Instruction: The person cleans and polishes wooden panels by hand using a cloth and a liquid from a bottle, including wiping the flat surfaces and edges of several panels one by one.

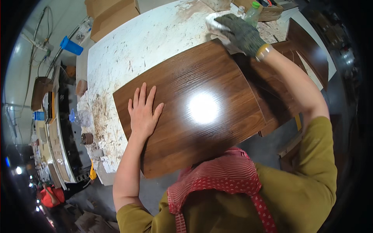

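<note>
A dark brown wood-grain panel lies on the white, stained worktable, its near edge close to my apron. My left hand is bare and rests flat on the panel's left part, fingers spread. At the far right corner of the panel, my right hand wears a dark knitted glove and is closed on a crumpled white cloth. The cloth is partly hidden by the glove. Under my right forearm lie further brown panels, and a curved one is farther right.
A green bottle and a box of tools stand beyond my right hand. An opened cardboard box and a blue cup are at the far left. Jars and a yellow-handled item line the left edge. Someone in red is in the background.
</note>
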Action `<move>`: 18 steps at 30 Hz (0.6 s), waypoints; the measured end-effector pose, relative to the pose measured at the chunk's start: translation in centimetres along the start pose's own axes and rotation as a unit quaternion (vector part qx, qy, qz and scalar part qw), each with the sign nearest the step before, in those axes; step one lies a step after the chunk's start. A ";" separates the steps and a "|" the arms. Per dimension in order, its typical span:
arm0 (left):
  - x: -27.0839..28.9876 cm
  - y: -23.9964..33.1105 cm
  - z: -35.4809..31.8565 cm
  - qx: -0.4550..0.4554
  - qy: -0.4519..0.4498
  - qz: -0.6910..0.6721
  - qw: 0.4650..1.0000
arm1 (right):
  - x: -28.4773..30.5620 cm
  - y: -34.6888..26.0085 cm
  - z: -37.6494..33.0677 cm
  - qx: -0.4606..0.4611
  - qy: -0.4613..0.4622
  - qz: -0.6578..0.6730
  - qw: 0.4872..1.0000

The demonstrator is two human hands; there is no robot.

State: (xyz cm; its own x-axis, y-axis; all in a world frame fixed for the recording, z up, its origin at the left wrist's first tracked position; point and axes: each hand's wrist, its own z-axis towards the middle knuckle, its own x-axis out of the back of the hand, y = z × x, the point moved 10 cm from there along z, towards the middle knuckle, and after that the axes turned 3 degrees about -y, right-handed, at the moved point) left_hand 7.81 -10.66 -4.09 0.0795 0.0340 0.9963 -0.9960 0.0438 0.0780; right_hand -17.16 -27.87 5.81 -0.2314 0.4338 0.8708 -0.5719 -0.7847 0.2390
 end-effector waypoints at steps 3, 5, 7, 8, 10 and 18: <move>0.1 0.1 0.1 0.003 0.002 -0.001 1.000 | -4.3 -7.2 -5.7 -0.004 -0.457 0.121 0.881; 0.1 0.2 0.3 0.008 -0.006 0.010 1.000 | -1.1 -9.2 -3.1 0.062 -0.213 0.261 0.939; 0.2 0.3 0.4 0.010 -0.006 0.014 1.000 | -4.7 -6.0 -2.0 -0.021 -0.226 0.260 0.939; 0.1 0.3 0.3 0.008 -0.013 0.023 1.000 | -5.2 -4.0 -1.0 -0.057 -0.171 0.249 0.952; -0.2 0.1 0.2 0.018 -0.016 0.021 0.999 | -1.9 -3.0 -0.1 -0.047 0.033 0.133 0.989; 1.6 0.7 1.7 0.052 0.002 -0.030 0.998 | 8.0 -19.3 -14.9 0.293 -0.105 0.571 0.760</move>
State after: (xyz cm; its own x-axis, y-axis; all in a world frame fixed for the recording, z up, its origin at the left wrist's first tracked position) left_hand 7.16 -12.26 -2.40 0.1393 0.0383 0.9895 -0.9882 -0.0587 0.1414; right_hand -19.76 -2.67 1.76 -0.1485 -0.7091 0.6893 0.3701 -0.6862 -0.6262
